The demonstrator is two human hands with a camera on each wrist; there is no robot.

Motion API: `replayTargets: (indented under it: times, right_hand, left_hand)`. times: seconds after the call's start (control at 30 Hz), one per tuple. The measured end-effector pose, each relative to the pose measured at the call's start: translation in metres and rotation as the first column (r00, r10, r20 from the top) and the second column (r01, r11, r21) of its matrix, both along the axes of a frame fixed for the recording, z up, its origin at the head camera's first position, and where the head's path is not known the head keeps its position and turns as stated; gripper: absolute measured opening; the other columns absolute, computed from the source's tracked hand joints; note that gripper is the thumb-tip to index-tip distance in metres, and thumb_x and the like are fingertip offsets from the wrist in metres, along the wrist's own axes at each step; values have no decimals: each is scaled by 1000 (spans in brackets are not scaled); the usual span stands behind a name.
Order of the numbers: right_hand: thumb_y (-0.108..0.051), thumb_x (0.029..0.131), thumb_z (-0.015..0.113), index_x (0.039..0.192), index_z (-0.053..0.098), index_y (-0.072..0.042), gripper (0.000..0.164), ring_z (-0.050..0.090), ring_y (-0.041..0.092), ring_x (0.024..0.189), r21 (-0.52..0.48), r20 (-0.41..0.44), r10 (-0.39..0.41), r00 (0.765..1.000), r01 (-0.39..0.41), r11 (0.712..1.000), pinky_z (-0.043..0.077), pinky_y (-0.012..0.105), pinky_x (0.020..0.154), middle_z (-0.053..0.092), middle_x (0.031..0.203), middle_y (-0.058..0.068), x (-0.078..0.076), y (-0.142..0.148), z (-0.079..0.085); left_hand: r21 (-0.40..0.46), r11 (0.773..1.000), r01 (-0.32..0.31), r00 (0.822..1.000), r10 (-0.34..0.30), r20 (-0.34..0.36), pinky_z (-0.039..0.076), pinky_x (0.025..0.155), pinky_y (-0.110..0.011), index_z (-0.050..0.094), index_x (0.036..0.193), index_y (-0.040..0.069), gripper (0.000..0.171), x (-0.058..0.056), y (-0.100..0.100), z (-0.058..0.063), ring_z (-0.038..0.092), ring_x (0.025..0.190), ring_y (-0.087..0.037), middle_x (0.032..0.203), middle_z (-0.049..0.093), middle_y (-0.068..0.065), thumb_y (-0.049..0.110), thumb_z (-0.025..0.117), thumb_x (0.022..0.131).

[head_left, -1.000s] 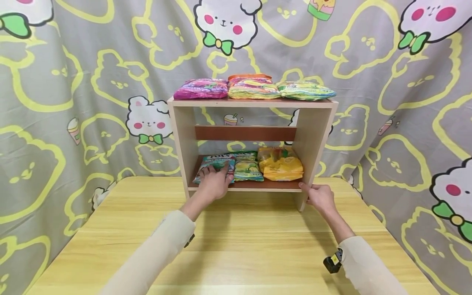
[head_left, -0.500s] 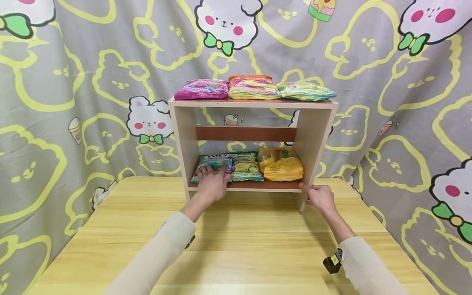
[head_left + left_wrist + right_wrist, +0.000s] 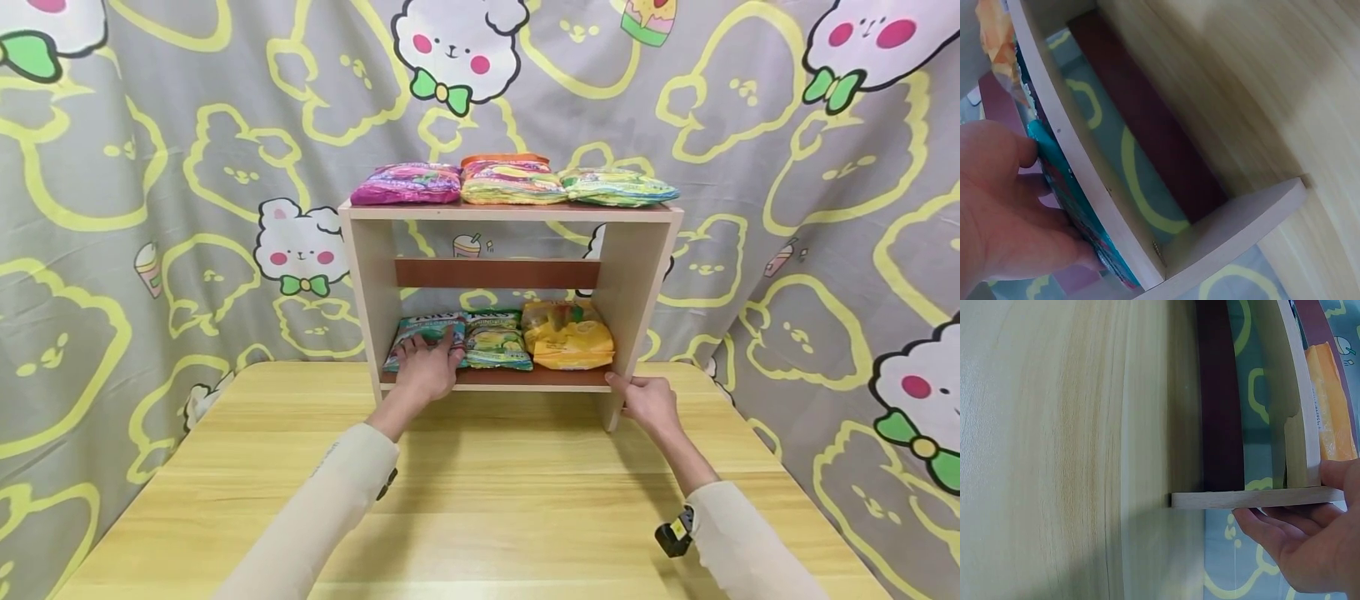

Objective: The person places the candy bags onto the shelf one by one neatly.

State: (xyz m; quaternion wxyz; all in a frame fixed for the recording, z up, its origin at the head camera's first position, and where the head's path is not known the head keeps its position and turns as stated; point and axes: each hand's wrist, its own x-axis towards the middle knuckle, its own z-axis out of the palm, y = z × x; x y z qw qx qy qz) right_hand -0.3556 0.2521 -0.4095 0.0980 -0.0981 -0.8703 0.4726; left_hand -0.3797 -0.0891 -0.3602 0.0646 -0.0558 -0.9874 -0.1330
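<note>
My left hand (image 3: 427,367) lies with spread fingers on a teal candy bag (image 3: 427,322) at the left of a small shelf unit's lower board. In the left wrist view, the thumb sits at one edge of the bag and the fingers reach across it. A green-and-yellow candy bag (image 3: 497,343) lies beside it, then a yellow bag (image 3: 572,343) at the right. My right hand (image 3: 651,402) grips the right side panel (image 3: 637,267) low down. In the right wrist view, its thumb is at the board's front edge and its fingers lie along the panel's outer face.
Purple (image 3: 408,183), orange-pink (image 3: 513,180) and green (image 3: 618,187) candy bags lie along the top board (image 3: 510,214). The unit stands on a wood-grain table (image 3: 510,500). A patterned curtain (image 3: 225,167) hangs behind and at both sides.
My left hand has slid left a little and the teal bag with it, toward the left panel, showing more of the green-and-yellow bag. My right hand keeps its grip in place.
</note>
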Motion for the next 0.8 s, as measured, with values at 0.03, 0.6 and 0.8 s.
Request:
replayTargets:
  times: [0.03,0.6,0.8]
  right_hand:
    - [-53,87,61,114,69,-4,57,71,25,78,0,1,3,1000,-3,1000,52,27,69,62,118,23,0,0,0]
    - [-53,86,61,111,71,-4,56,71,26,79,-1,1,2,1000,-2,1000,52,28,68,63,117,22,-2,0,-1]
    - [-54,86,61,112,70,-5,56,71,26,79,10,0,2,1000,-2,1000,53,29,70,63,117,22,-3,0,-1]
  left_hand:
    - [-2,1000,-2,1000,2,4,13,110,-64,22,152,23,53,0,0,0,16,136,-53,145,20,-41,42,29,103]
    - [-14,1000,18,999,-18,-28,17,108,-65,23,152,23,53,-1,-2,-3,18,135,-54,144,22,-41,42,30,103]
    - [46,999,27,994,-22,-108,20,108,-63,34,148,14,54,-1,-6,-8,25,133,-53,141,30,-39,42,37,102]
